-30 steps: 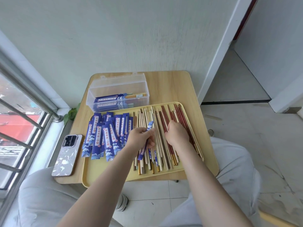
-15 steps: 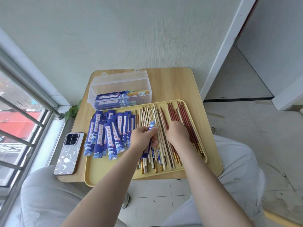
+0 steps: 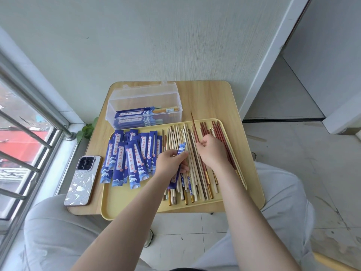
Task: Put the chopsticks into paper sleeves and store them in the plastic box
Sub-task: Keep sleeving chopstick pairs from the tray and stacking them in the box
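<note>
A: What is hard to make out here?

B: The right hand (image 3: 212, 151) covers the middle of the loose chopsticks (image 3: 192, 163) on the yellow tray (image 3: 136, 204), so their shafts vanish under it. Its fingers curl and pinch one dark red chopstick (image 3: 194, 127), whose tip tilts up past the tray's far rim. Its lower end is hidden by the hand.

A: And the other hand?

B: The left hand (image 3: 172, 163) grips a blue paper sleeve (image 3: 178, 163); thumb and fingers wrap its middle, so only the two ends show. I cannot tell whether anything is inside it.

A: Any writing?

B: The pile of empty sleeves (image 3: 129, 157) on the tray's left part carries a white strip with red Chinese characters over a wave pattern; they are too small to read with certainty. Sleeved pairs lie in the clear plastic box (image 3: 144, 106) at the far left of the counter (image 3: 211, 100), blurred by the box wall, handles poking out to the right.

A: Anything cut off?

B: A phone (image 3: 84, 180) lies face down beside the tray, near the counter's left edge. The person's grey-clad knees run out of view below.
</note>
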